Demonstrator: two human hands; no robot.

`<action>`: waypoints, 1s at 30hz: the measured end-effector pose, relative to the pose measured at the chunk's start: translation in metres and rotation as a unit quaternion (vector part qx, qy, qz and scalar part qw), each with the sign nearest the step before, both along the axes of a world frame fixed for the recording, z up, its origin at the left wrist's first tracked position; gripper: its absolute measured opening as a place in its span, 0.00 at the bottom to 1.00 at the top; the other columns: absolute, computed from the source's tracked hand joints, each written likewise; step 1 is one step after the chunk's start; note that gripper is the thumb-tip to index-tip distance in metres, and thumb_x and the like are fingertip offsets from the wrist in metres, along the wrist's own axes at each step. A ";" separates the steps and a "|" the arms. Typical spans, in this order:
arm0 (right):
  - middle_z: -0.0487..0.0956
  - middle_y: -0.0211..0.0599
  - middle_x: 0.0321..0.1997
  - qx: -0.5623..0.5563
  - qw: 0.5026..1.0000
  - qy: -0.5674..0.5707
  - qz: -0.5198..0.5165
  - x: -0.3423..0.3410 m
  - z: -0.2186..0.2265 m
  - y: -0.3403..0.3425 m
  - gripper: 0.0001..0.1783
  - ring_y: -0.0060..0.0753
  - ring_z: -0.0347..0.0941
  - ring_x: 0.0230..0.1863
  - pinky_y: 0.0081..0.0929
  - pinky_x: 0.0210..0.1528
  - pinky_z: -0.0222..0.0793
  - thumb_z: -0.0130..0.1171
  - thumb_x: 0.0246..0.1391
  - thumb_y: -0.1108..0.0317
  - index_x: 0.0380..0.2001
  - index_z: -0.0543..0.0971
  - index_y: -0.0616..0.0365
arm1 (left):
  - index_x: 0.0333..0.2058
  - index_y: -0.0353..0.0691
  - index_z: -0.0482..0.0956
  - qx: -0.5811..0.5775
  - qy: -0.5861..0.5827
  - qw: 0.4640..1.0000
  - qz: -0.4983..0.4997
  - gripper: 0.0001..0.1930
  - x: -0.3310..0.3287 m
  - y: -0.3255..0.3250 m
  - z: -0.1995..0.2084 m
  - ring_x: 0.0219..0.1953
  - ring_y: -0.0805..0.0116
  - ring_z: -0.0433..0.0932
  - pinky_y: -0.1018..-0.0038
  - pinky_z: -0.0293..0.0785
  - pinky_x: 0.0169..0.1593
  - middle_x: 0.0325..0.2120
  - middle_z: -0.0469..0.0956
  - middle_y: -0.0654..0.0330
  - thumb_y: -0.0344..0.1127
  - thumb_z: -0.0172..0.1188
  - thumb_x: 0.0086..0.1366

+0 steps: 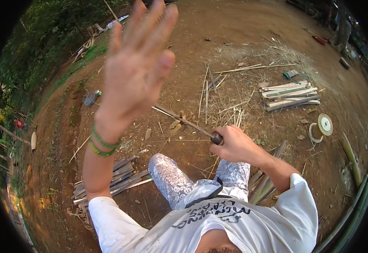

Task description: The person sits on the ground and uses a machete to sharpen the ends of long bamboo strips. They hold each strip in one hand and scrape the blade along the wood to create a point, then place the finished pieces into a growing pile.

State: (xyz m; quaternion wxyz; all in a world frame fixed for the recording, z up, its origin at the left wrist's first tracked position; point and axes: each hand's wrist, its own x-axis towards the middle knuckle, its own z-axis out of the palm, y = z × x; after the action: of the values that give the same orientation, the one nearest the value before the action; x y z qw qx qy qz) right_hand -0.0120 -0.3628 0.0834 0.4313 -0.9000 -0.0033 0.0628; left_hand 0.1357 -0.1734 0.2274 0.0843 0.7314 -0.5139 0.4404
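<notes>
Knife [195, 126] in right hand [233, 144], spread left hand [134, 78] aloft

The knife handle [217, 138] is dark brown. The bracelets [103, 143] are green and yellow-green, the T-shirt [255, 232] white with black lettering, the trousers [167, 173] white with a greyish-purple print. Far right, split bamboo [291, 96] shows cream and green; the ground [234, 25] is brown.

The fingers [166, 20] of the left hand [131, 82] are blurred.

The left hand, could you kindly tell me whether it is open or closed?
Open: the left hand has its fingers extended rather than curled around anything.
</notes>
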 end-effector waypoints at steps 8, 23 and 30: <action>0.81 0.59 0.26 0.006 0.998 0.050 0.033 0.046 -0.059 0.011 0.18 0.57 0.81 0.31 0.46 0.40 0.76 0.59 0.49 0.61 0.28 0.81 0.71 | 0.67 0.46 0.65 0.092 0.179 0.974 0.102 0.34 0.082 0.015 -0.147 0.72 0.55 0.56 0.49 0.46 0.72 0.67 0.65 0.57 0.62 0.31 0.75; 0.80 0.61 0.26 0.068 0.997 0.027 0.034 0.070 -0.079 0.049 0.17 0.58 0.80 0.34 0.48 0.42 0.73 0.60 0.49 0.59 0.27 0.80 0.68 | 0.27 0.39 0.68 -0.535 0.289 0.783 -0.131 0.38 -0.030 0.046 -0.164 0.32 0.65 0.71 0.68 0.69 0.41 0.27 0.70 0.56 0.73 0.33 0.70; 0.81 0.60 0.28 0.032 0.999 0.003 0.024 0.065 -0.103 0.058 0.17 0.62 0.80 0.34 0.50 0.43 0.74 0.60 0.48 0.60 0.28 0.81 0.67 | 0.20 0.43 0.61 -0.580 0.297 0.733 -0.195 0.28 -0.034 0.040 -0.165 0.15 0.73 0.62 0.79 0.63 0.20 0.14 0.61 0.63 0.54 0.36 0.78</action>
State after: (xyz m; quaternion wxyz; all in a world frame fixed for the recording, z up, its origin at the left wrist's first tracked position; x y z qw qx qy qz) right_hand 0.0530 -0.3050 -0.0197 0.4581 -0.8853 -0.0254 0.0757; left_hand 0.1019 -0.1330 0.0624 0.7247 0.5178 -0.2383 0.3871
